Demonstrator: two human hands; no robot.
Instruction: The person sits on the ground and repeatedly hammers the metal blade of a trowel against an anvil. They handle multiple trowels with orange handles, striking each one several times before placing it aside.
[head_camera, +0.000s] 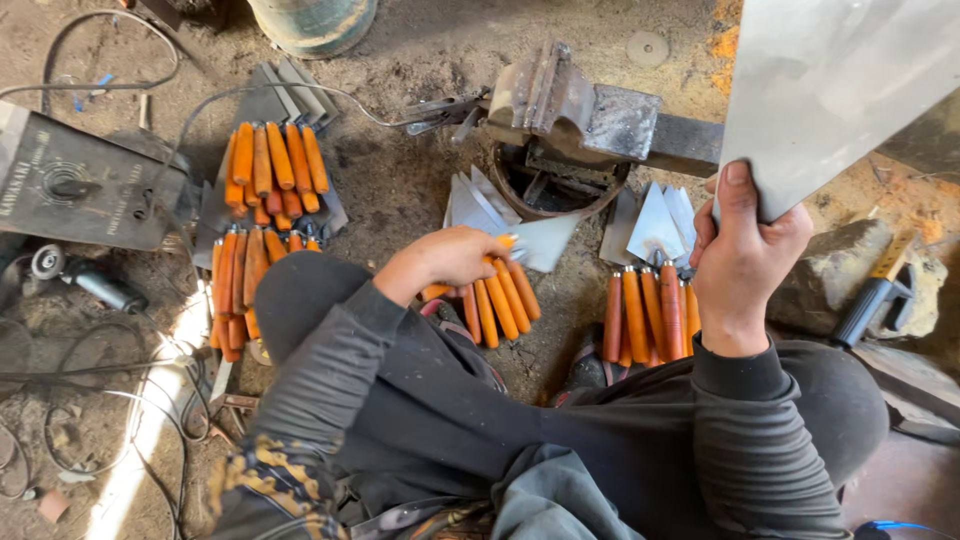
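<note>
Your right hand (745, 262) grips the stiff, sharp metal blade (830, 90) by its narrow end; your left hand (448, 258) grabs smooth orange handles (495, 300).

**Hard daylight, deep shade at the lap**

Daylight falls from the upper right. The metal sheet (830, 90) above the right hand (745, 255) glares almost white, its surface detail washed out. A bright streak of sun lies on the dirt floor (150, 420) well left of the left hand (450, 260). Below both hands the dark clothing swallows detail in shadow. The orange handles (495, 300) under the left hand read sharp and saturated. Edges bow slightly, wide-lens style; no motion blur shows.
</note>
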